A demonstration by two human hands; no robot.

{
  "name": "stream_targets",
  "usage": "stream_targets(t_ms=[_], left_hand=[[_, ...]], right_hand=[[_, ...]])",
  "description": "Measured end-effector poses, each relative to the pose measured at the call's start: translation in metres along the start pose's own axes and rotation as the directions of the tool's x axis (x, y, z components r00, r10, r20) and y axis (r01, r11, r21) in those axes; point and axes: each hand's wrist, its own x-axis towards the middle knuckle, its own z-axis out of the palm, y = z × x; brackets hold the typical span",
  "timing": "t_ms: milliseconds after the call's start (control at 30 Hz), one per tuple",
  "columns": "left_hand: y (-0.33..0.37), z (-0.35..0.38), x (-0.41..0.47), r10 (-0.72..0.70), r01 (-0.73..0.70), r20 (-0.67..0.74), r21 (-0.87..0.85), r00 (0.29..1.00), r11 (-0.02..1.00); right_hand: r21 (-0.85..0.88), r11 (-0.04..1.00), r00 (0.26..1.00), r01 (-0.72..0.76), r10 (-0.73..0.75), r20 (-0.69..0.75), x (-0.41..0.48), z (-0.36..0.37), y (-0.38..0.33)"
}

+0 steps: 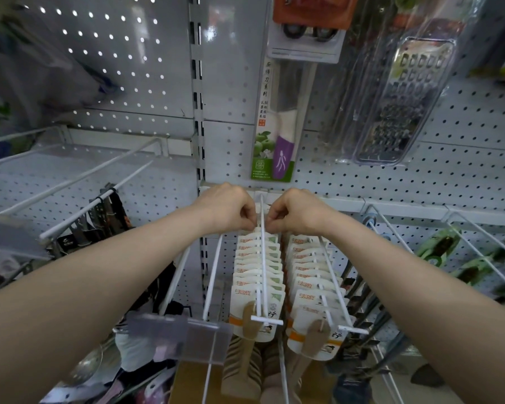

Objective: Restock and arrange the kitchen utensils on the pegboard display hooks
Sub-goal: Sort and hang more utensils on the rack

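Two rows of carded wooden spatulas hang on long white hooks from the pegboard. The left row hangs on a double-wire hook; the right row hangs beside it. Both of my hands are at the back of the left row. My left hand pinches the rearmost card from the left of the hook wire. My right hand pinches it from the right. The fingertips of both hands are curled under and partly hidden.
A packaged purple-handled knife and a boxed grater hang above. An empty hook with a clear price tag holder juts out at the left. Metal utensils hang further left, green packs at the right.
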Motion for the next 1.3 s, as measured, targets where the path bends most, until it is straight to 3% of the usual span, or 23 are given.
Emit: stream_targets(t_ms=[167,300,400,500,633,767,867,967,1100,1300], left_hand=[[0.004,0.002,-0.001,0.0,0.002,-0.019,0.078,1.0,0.997],[0.004,0.003,-0.001,-0.009,0.012,-0.056,0.061,0.998,0.998],[0.003,-0.001,-0.004,0.013,-0.013,-0.051,-0.006,0.999,1.0],[0.004,-0.004,-0.008,0.03,-0.031,0.02,0.002,0.999,1.0],[0.006,0.002,-0.01,0.029,-0.028,-0.013,0.051,1.0,0.998],[0.008,-0.002,-0.014,0.027,-0.028,-0.044,-0.012,0.999,1.0],[0.008,-0.006,-0.019,0.041,-0.04,0.01,-0.05,0.999,0.998],[0.008,-0.003,-0.022,0.061,-0.06,0.055,-0.018,0.997,0.998],[0.01,0.002,-0.022,0.07,-0.071,0.014,0.037,0.997,0.997],[0.009,0.002,-0.025,0.077,-0.075,-0.046,0.045,0.996,0.996]], right_hand=[[-0.08,0.997,0.998,0.003,-0.007,-0.056,0.0,0.007,-0.003],[-0.046,0.999,0.995,-0.006,0.002,-0.098,-0.004,0.007,-0.003],[0.04,0.999,0.999,0.007,-0.005,-0.052,-0.009,0.002,-0.001],[0.006,1.0,1.0,0.019,-0.019,0.009,-0.01,0.003,0.0],[-0.064,0.997,0.998,0.03,-0.033,-0.045,-0.008,0.011,-0.003],[0.016,1.0,0.999,0.014,-0.014,-0.035,-0.015,0.007,-0.004],[0.043,0.999,1.0,0.001,-0.002,0.011,-0.02,0.005,-0.007],[0.045,0.999,1.0,-0.002,0.001,0.008,-0.02,0.006,-0.009],[0.031,0.999,0.999,-0.018,0.017,0.039,-0.026,0.009,-0.012],[-0.036,0.999,0.998,-0.015,0.012,-0.069,-0.029,0.016,-0.017]])
